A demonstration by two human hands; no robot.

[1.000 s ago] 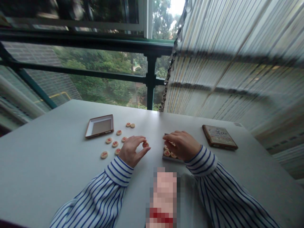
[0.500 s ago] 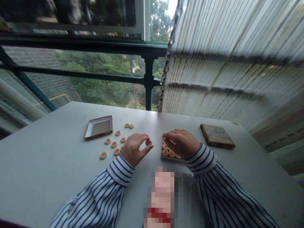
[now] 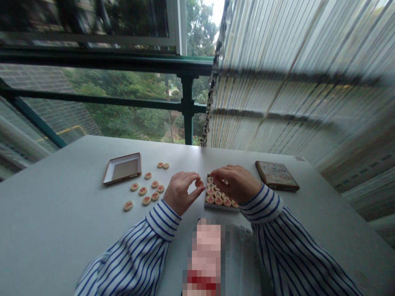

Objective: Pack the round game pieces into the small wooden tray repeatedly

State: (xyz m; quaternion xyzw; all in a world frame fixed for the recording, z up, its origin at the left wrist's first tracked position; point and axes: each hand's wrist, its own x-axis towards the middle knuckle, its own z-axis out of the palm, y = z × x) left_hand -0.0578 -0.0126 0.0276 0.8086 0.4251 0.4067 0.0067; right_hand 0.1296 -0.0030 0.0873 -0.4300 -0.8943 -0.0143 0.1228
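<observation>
My left hand [image 3: 182, 192] pinches a round wooden chess piece [image 3: 199, 183] with a red mark, holding it just left of a small tray [image 3: 216, 205] filled with rows of similar pieces. Over the far part of that tray my right hand [image 3: 236, 183] rests with its fingers curled and their tips touching the pieces; I cannot see whether it grips one. Several loose pieces [image 3: 145, 193] lie on the white table [image 3: 61, 230] left of my left hand.
An empty box lid with a brown rim [image 3: 122, 168] lies at the back left. A closed brown box [image 3: 277, 174] sits at the right. Two more pieces [image 3: 163, 165] lie near the lid. Beyond the table are a window railing and a striped blind.
My left hand has carried the piece to the right, from the loose pieces up to the tray's left edge. My right hand has stayed on the tray.
</observation>
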